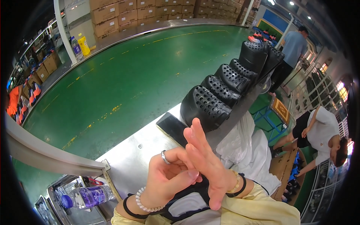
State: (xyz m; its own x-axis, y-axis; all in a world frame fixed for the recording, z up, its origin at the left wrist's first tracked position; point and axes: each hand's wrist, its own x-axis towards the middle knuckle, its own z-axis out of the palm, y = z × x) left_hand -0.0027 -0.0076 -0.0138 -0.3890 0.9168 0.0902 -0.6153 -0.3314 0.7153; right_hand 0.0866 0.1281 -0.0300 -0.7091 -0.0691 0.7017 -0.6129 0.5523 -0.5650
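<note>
Clogs (204, 107) in smooth, softly shining black, rounded at the toe and pierced with round holes, stand in a row running away along the pale, metallic surface (127, 150). Just beside the nearest lies a flat, dark, glassy phone (171, 125). Both are beyond the hands: the left hand (165, 174) curls inward, whether around anything I cannot tell, against the flat right hand (210, 167), its fingers extended and holding nothing visible.
</note>
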